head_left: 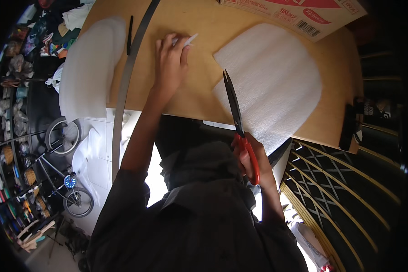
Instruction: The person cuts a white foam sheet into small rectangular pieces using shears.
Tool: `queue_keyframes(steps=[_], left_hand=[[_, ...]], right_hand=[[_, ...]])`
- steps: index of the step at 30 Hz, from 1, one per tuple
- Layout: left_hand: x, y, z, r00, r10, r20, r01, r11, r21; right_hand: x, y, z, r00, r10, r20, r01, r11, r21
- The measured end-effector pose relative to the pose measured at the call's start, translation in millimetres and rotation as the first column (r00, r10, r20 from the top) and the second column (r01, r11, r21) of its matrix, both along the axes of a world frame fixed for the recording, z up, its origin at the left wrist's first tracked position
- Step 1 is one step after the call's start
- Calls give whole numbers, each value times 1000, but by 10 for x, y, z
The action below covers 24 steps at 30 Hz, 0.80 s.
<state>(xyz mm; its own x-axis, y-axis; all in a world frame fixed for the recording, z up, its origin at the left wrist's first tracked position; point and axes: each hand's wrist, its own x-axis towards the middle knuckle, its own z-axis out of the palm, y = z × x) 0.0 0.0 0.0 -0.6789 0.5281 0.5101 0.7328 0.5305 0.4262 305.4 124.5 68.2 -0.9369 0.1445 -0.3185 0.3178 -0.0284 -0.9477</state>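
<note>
The left forearm (143,131) reaches forward across the near edge of the table (197,93); the left hand (171,59) arches over its top, fingers (169,39) curled in a pinch; the right forearm (272,199) points forward beside the torso (204,217); the right hand (255,156) is closed just short of that edge.

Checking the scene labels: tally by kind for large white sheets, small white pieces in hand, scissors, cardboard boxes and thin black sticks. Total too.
Large white sheets: 2
Small white piece in hand: 1
Red-handled scissors: 1
Cardboard box: 1
Thin black stick: 1
Total: 6
</note>
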Motion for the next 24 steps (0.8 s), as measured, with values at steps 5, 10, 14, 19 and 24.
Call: queue_keyframes(steps=[5, 10, 14, 19, 24], left_hand=[[-309, 187, 109, 984, 113, -138, -126, 988, -93], [-73, 198, 335, 956, 154, -248, -158, 987, 3], [521, -17, 418, 971, -54, 232, 79, 992, -100], [1279, 98, 540, 986, -50, 157, 73, 986, -149], [1324, 183, 464, 976, -67, 206, 89, 991, -99]], right_hand=[[87, 2, 79, 998, -10, 59, 12, 999, -47], [221, 12, -7, 1000, -21, -11, 21, 1000, -14], [347, 54, 22, 1000, -24, -19, 24, 1000, -15], [516, 64, 51, 961, -135, 242, 214, 915, -342], [645, 67, -5, 990, -96, 107, 120, 962, -246]])
